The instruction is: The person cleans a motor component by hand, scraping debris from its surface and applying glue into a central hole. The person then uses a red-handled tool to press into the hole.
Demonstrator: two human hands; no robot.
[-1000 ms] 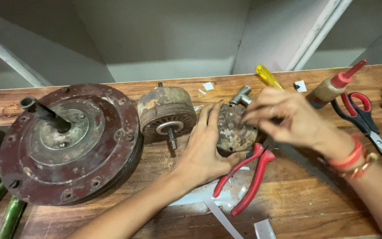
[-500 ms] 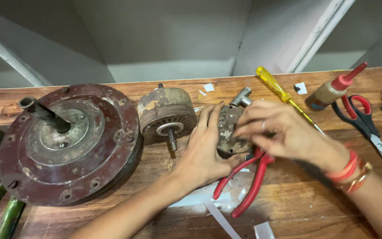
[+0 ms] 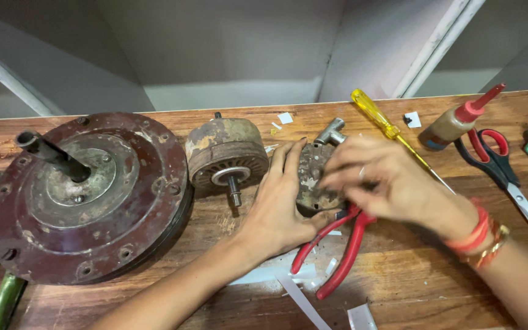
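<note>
My left hand (image 3: 276, 205) holds a small rusty round motor part (image 3: 311, 177) upright on the wooden bench, palm against its left side. My right hand (image 3: 392, 183), blurred with motion, rests its fingers on the part's right face. A metal shaft fitting (image 3: 331, 130) sticks out behind the part. Red-handled pliers (image 3: 343, 244) lie on the bench just under my right hand. A rusty rotor with a short shaft (image 3: 224, 153) sits to the left of my left hand.
A large dark red round motor housing (image 3: 87, 195) with a black shaft fills the left. A yellow-handled screwdriver (image 3: 374, 116), a brown glue bottle with a red tip (image 3: 453, 122) and red-and-black scissors (image 3: 496, 159) lie at right. Paper scraps litter the bench (image 3: 410, 281).
My right hand has come down from above the small part onto its right face. The yellow screwdriver it covered is now in full view. My left hand stays on the part.
</note>
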